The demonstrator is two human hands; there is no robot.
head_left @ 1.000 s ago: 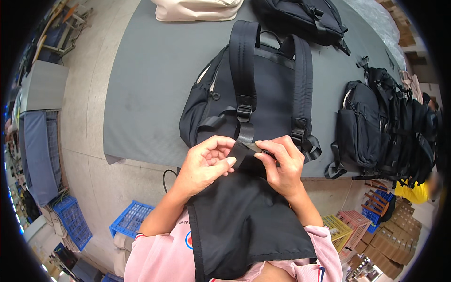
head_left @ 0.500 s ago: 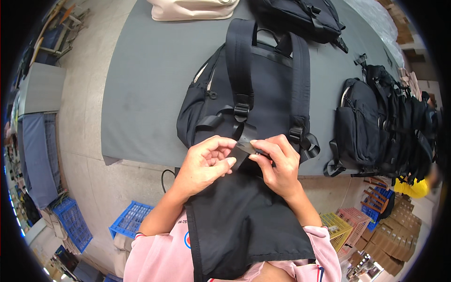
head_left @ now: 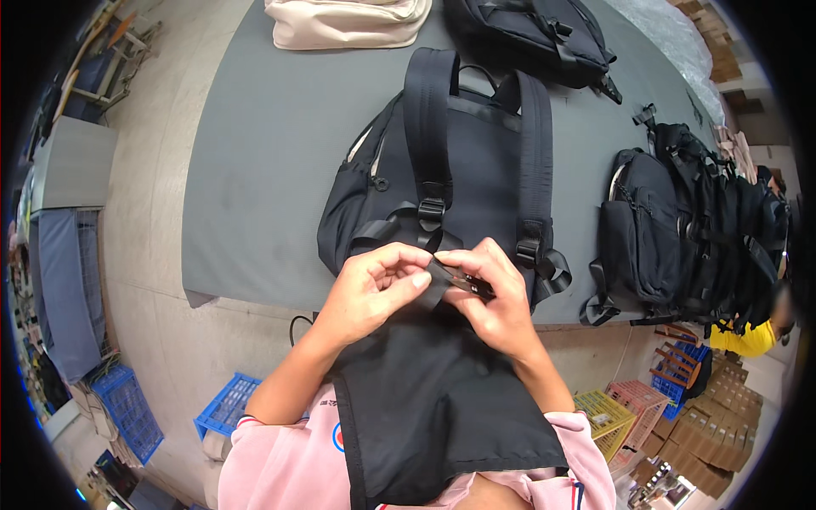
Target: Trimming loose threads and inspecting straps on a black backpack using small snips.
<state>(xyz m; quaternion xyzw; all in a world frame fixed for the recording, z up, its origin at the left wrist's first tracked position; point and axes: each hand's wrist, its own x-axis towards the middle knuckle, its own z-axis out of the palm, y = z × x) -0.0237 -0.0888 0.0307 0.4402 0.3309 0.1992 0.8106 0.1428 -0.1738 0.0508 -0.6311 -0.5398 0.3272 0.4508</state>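
A black backpack [head_left: 484,170] lies on the grey table with its back panel and padded shoulder straps facing up, its lower end toward me. My left hand [head_left: 367,293] pinches the end of a black webbing strap [head_left: 436,293] between thumb and fingers. Close beside it, my right hand [head_left: 495,297] is closed around a small dark tool [head_left: 476,287] that looks like thread snips, its tip at the webbing. Fingers hide part of both tool and strap. Black plastic buckles [head_left: 431,211] sit on the shoulder straps above my hands.
Another black backpack [head_left: 535,38] and a cream bag [head_left: 348,24] lie at the table's [head_left: 246,170] far side. Several black backpacks [head_left: 646,229] crowd the right edge. Blue crates [head_left: 127,412] stand on the floor at left, a yellow crate [head_left: 603,416] at right. A person in yellow [head_left: 748,340] is partly visible.
My right hand has turned, and the dark tool now shows more clearly across its fingers. My left hand keeps its pinch on the strap. The whole view has shifted slightly.
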